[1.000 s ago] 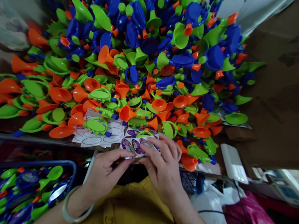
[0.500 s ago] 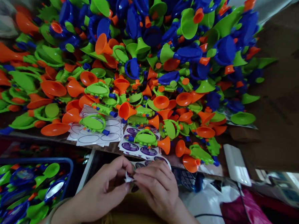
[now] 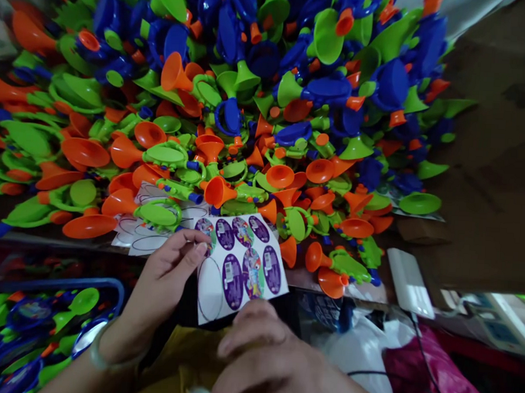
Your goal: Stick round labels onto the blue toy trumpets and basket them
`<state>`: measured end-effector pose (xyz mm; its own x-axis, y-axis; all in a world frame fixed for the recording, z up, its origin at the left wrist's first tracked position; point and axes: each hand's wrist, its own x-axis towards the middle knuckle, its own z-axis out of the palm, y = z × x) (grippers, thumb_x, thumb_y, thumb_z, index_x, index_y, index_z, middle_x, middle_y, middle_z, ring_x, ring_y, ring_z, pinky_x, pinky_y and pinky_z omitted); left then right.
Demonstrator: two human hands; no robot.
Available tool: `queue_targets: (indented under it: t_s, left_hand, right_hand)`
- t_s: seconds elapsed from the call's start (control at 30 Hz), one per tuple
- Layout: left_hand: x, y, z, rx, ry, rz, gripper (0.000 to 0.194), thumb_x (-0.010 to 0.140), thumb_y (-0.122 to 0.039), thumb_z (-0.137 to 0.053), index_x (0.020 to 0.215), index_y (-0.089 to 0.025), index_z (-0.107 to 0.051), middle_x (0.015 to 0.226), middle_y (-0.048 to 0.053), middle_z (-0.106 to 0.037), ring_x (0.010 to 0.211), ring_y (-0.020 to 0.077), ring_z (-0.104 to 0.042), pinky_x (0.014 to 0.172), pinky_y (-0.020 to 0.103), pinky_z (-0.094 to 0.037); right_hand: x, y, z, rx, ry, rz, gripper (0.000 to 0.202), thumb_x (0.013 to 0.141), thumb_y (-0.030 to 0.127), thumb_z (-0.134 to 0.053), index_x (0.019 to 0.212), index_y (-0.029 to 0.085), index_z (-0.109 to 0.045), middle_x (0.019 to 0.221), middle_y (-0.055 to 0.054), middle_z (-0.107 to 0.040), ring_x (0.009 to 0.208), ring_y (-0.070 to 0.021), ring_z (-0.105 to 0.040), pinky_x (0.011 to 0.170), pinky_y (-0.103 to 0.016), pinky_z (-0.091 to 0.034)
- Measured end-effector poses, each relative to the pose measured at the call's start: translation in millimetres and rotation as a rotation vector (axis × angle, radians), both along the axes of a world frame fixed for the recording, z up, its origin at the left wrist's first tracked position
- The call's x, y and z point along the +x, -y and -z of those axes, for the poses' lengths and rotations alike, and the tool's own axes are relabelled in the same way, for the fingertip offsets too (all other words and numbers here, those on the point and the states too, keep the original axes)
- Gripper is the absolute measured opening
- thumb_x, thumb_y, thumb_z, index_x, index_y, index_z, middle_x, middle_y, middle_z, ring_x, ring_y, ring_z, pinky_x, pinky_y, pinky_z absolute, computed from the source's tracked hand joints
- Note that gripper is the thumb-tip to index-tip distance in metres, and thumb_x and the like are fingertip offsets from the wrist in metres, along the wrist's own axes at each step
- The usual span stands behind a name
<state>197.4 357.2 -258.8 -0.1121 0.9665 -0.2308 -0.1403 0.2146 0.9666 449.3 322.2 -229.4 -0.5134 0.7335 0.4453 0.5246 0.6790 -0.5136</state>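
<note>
My left hand (image 3: pixel 164 276) pinches the upper left edge of a white sticker sheet (image 3: pixel 210 293) between thumb and fingers. Oval purple and picture stickers fill most of the sheet; one oval at its lower left is blank. Just below the sheet's lower edge is my right hand (image 3: pixel 271 358), smeared by motion, with its fingers curled; whether it holds anything cannot be made out. Behind the sheet, a green toy trumpet (image 3: pixel 159 214) with a blue mouthpiece lies on other white sheets (image 3: pixel 148 244).
A large heap of toy trumpets (image 3: pixel 231 116) in blue, green and orange covers the table. At lower left stands a blue basket (image 3: pixel 119 289) with more trumpets. A white power bank (image 3: pixel 410 280) with a cable lies at right, above white and pink bags (image 3: pixel 438 370).
My hands have parted from a small white piece they pinched together. My left hand has moved up and left and now holds the raised sticker sheet; my right hand has come down.
</note>
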Motion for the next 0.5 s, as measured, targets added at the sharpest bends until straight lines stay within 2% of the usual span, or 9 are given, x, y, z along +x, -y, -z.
queue_targets:
  t_s: [0.07, 0.1, 0.17, 0.27, 0.37, 0.43, 0.5]
  left_hand:
    - [1.2, -4.5, -4.4, 0.065, -0.052, 0.016, 0.034, 0.097, -0.054, -0.084, 0.109, -0.023, -0.076, 0.081, -0.002, -0.066, 0.069, 0.0123, -0.056, 0.059, 0.018, -0.045]
    - [3.2, -4.9, -6.4, 0.096, -0.072, 0.023, 0.033, 0.098, -0.054, -0.083, 0.108, -0.023, -0.077, 0.085, -0.001, -0.069, 0.072, 0.0131, -0.059, 0.062, 0.019, -0.048]
    - [9.1, -3.3, -9.3, 0.137, -0.08, 0.011, 0.032, 0.098, -0.053, -0.083, 0.107, -0.023, -0.078, 0.087, 0.0, -0.07, 0.074, 0.0135, -0.061, 0.065, 0.019, -0.051]
    - [18.0, 1.3, -10.7, 0.09, 0.062, -0.012, 0.036, 0.099, -0.057, -0.081, 0.112, -0.024, -0.077, 0.09, 0.001, -0.072, 0.071, 0.0131, -0.062, 0.062, 0.02, -0.053]
    - [24.6, 4.2, -12.7, 0.069, 0.25, 0.081, 0.052, 0.094, -0.064, -0.083, 0.128, -0.026, -0.073, 0.106, 0.006, -0.077, 0.079, 0.0174, -0.071, 0.071, 0.027, -0.062]
    - [28.8, 4.3, -15.9, 0.084, 0.247, 0.109, 0.062, 0.088, -0.06, -0.091, 0.136, -0.028, -0.069, 0.113, 0.006, -0.079, 0.089, 0.0199, -0.076, 0.081, 0.029, -0.065]
    - [33.1, 2.4, -20.2, 0.066, 0.178, 0.065, 0.061, 0.087, -0.053, -0.094, 0.135, -0.028, -0.067, 0.114, 0.005, -0.08, 0.093, 0.0203, -0.078, 0.085, 0.028, -0.065]
  right_hand:
    - [-2.3, -10.9, -7.5, 0.116, -0.135, -0.039, 0.032, 0.117, 0.059, -0.05, 0.133, 0.045, -0.074, 0.11, 0.003, -0.085, 0.113, -0.0187, -0.08, 0.102, -0.038, -0.068]
    - [-5.0, -18.1, -9.8, 0.169, -0.173, -0.012, 0.031, 0.117, 0.047, -0.057, 0.145, 0.04, -0.067, 0.122, -0.001, -0.085, 0.122, -0.0216, -0.077, 0.108, -0.042, -0.066]
    - [-12.0, -32.4, -10.0, 0.241, -0.154, 0.097, 0.056, 0.113, 0.033, -0.067, 0.166, 0.032, -0.049, 0.134, -0.008, -0.084, 0.131, -0.0263, -0.074, 0.11, -0.048, -0.064]
    - [-22.2, -46.9, -2.0, 0.26, -0.103, 0.156, 0.079, 0.111, 0.026, -0.069, 0.178, 0.029, -0.027, 0.122, -0.005, -0.088, 0.116, -0.0252, -0.08, 0.104, -0.045, -0.066]
    - [-27.1, -52.3, 6.4, 0.305, -0.169, 0.172, 0.081, 0.111, 0.019, -0.068, 0.179, 0.027, -0.024, 0.108, 0.0, -0.09, 0.1, -0.0227, -0.084, 0.102, -0.042, -0.066]
    - [-27.6, -53.7, 9.7, 0.359, -0.177, 0.189, 0.078, 0.111, 0.018, -0.068, 0.178, 0.027, -0.029, 0.104, 0.001, -0.09, 0.095, -0.022, -0.084, 0.099, -0.04, -0.067]
    - [-26.7, -55.0, 12.4, 0.439, -0.163, 0.174, 0.075, 0.109, 0.015, -0.067, 0.175, 0.025, -0.034, 0.106, -0.002, -0.09, 0.095, -0.0221, -0.083, 0.095, -0.039, -0.068]
